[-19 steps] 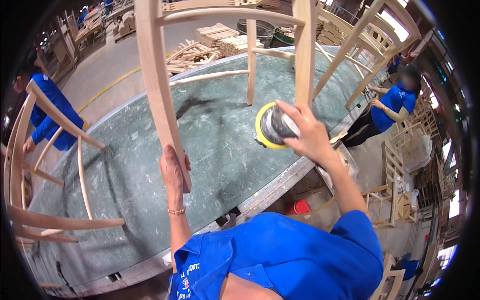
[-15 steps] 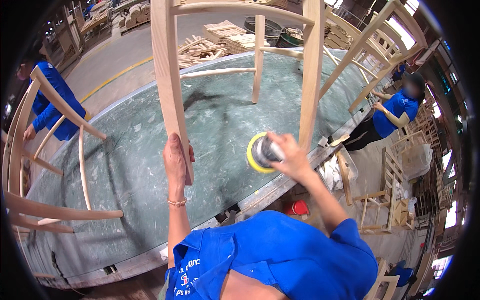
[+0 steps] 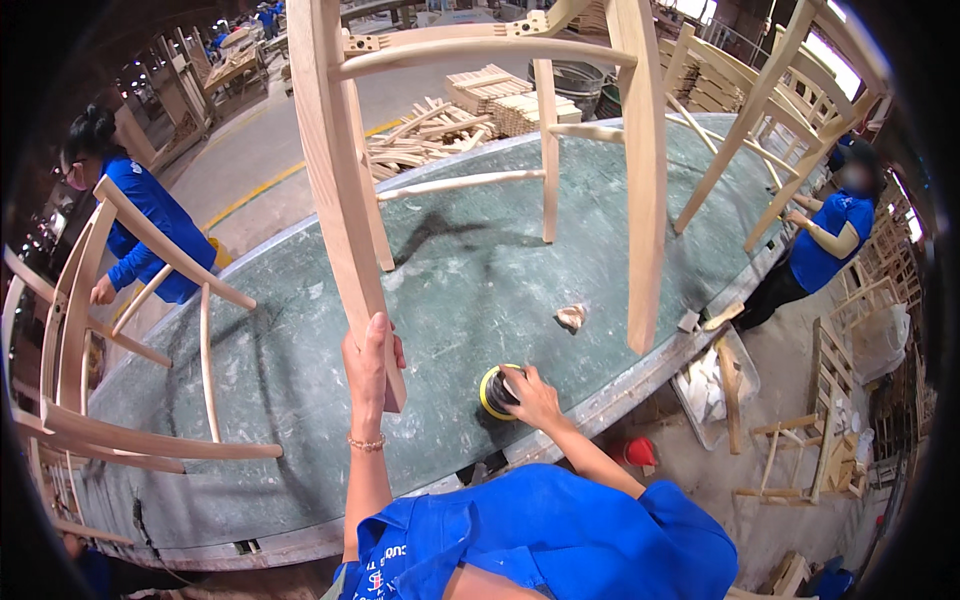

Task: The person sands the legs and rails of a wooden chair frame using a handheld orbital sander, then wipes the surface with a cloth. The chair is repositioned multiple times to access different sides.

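Note:
A pale wooden chair frame (image 3: 490,52) stands before me with its legs pointing down toward the green tabletop (image 3: 470,270). My left hand (image 3: 370,365) is wrapped round the lower end of its near left leg (image 3: 345,190). In my right hand (image 3: 538,400) is a round sander (image 3: 492,394) with a dark body and a yellow-edged pad. The sander is held apart from the wood, low over the tabletop between the two near legs. A small crumpled brown-and-white piece (image 3: 570,318) lies beside the near right leg (image 3: 642,200).
More chair frames stand at the left (image 3: 85,320) and far right (image 3: 760,110) of the table. Co-workers in blue are at the left (image 3: 165,220) and right (image 3: 830,240). Wood pieces (image 3: 430,135) are stacked beyond the table. A red container (image 3: 634,452) stands on the floor below its edge.
My right hand has drawn the sander back toward me, away from the near right leg. The crumpled piece has come into sight. My left hand keeps its hold; the whole view has shifted.

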### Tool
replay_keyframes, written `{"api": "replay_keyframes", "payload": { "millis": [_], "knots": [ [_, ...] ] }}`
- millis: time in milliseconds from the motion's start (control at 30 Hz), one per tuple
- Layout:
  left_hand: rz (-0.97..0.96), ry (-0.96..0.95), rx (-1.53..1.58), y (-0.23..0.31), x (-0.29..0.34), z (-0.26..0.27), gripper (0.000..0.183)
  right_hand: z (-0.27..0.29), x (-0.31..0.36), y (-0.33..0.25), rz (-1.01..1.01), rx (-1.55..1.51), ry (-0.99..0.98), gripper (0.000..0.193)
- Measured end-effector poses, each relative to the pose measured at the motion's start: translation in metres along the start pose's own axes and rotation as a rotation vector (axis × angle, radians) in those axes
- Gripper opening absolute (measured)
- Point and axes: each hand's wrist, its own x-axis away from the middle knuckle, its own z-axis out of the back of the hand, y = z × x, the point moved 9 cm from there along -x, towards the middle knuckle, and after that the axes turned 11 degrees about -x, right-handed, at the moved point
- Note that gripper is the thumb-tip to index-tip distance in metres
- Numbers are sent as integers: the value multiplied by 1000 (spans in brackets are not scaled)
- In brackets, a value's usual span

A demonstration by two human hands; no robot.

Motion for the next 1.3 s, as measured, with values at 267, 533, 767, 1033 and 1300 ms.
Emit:
{"api": "replay_keyframes", "payload": {
  "millis": [267, 533, 767, 1033, 1300],
  "knots": [
    [-11, 9, -8, 3, -10, 1, 59, 70, -55, 76, -113, 191, 375, 72],
    [36, 23, -27, 10, -18, 3, 64, 98, -89, 142, -264, 189, 444, 48],
    [3, 40, -63, 17, -16, 6, 67, 40, -121, 107, -158, -46, 262, 39],
    [21, 49, -19, 4, -14, 5, 66, -35, -138, 2, -29, -284, -118, 38],
    [-38, 26, 5, 7, -11, 0, 66, -87, -93, -71, 167, -425, -313, 38]
  ]
}}
